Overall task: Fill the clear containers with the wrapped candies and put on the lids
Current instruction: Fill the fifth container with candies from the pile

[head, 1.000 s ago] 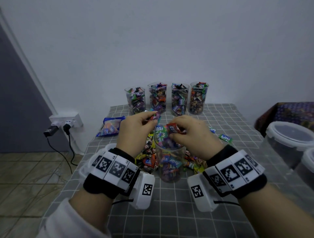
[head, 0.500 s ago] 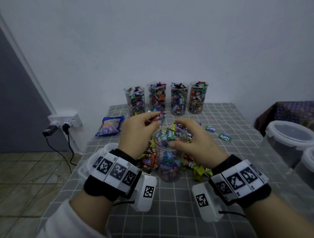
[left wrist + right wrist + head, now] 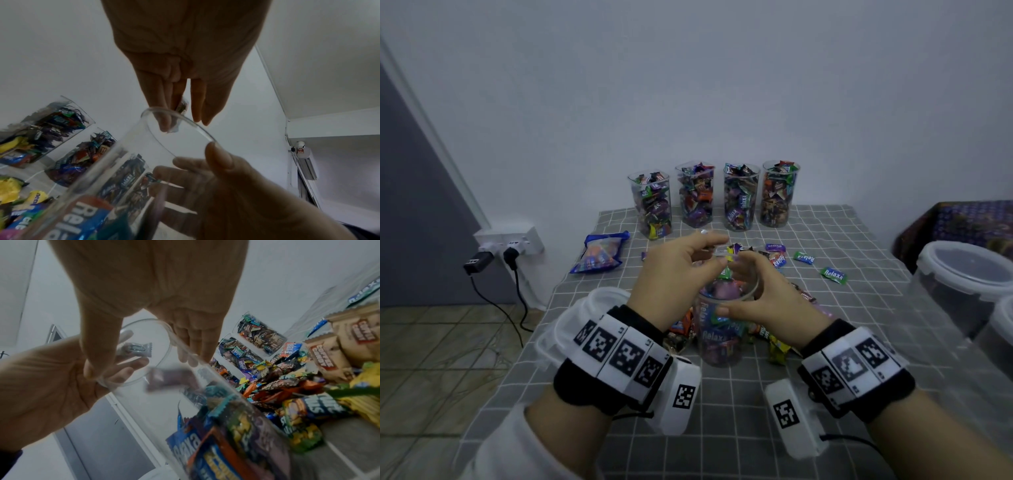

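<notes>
A clear container, partly filled with wrapped candies, stands at the table's middle. My right hand grips it just under the rim, thumb on the near side and fingers round the far side. My left hand hovers over the rim and pinches a wrapped candy in its fingertips; that candy shows through the container wall. A blurred purple candy is inside the container's upper part. Loose candies lie in a pile behind the container, mostly hidden by my hands.
Four filled lidless containers stand in a row at the table's back. A stack of white lids lies at left, beside a blue candy bag. Stray candies lie at right. Large lidded tubs stand at the right edge.
My right hand let a red candy go over the container, then dropped to grip the container below the rim. My left hand moved right with its candy to above the opening.
</notes>
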A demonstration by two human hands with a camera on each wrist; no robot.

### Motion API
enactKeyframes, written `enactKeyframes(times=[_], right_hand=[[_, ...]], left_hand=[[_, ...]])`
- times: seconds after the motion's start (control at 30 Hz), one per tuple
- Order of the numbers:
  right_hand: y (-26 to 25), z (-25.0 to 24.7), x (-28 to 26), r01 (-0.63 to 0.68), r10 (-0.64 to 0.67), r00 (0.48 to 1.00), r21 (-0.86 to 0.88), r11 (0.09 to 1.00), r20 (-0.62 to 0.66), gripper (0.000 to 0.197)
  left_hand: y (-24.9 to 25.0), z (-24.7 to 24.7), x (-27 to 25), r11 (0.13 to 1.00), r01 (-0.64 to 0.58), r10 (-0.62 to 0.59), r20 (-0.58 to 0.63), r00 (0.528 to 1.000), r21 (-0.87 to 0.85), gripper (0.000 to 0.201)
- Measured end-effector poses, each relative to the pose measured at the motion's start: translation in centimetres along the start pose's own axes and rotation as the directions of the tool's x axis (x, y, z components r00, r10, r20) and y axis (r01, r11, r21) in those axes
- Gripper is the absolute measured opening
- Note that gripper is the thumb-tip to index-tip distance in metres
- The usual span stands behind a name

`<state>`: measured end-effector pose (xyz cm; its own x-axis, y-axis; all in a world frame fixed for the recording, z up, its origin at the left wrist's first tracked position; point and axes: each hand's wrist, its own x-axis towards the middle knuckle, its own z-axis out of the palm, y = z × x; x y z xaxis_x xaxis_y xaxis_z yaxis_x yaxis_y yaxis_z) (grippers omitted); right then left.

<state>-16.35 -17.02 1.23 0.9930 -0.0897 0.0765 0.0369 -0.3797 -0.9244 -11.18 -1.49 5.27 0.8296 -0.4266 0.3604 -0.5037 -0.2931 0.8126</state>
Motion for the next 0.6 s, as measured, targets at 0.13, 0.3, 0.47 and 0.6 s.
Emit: enactKeyframes(times=[0.13, 0.3, 0.47, 0.6], right_hand=[[0.0, 0.0, 0.0, 0.012, -0.012, 1.000, -0.039, 0.999, -0.001, 0.090], [-0.1, -0.1, -0.1, 0.015, -0.016, 1.000, -0.062, 0.998, -0.008, 0.089], [0.2, -0.7, 0.0, 0.001, 0.006, 0.999, -0.160, 0.987, 0.043, 0.108], [0.7, -2.0, -0.2, 0.018, 0.029, 0.989, -0.306, 0.952, 0.147, 0.103]], left_hand=[[0.0, 0.1, -0.1, 1.000, -0.025, 0.025, -0.001, 1.000, -0.005, 0.024], [-0.2, -0.1, 0.1, 0.998, -0.056, 0.055, -0.030, 0.998, -0.034, 0.018], [-1.4, -1.5, 1.0, 0.988, -0.032, 0.003, -0.188, 0.982, -0.154, 0.021], [-3.5, -2.5, 1.8, 0.978, 0.073, -0.121, -0.251, 0.960, -0.194, 0.016]])
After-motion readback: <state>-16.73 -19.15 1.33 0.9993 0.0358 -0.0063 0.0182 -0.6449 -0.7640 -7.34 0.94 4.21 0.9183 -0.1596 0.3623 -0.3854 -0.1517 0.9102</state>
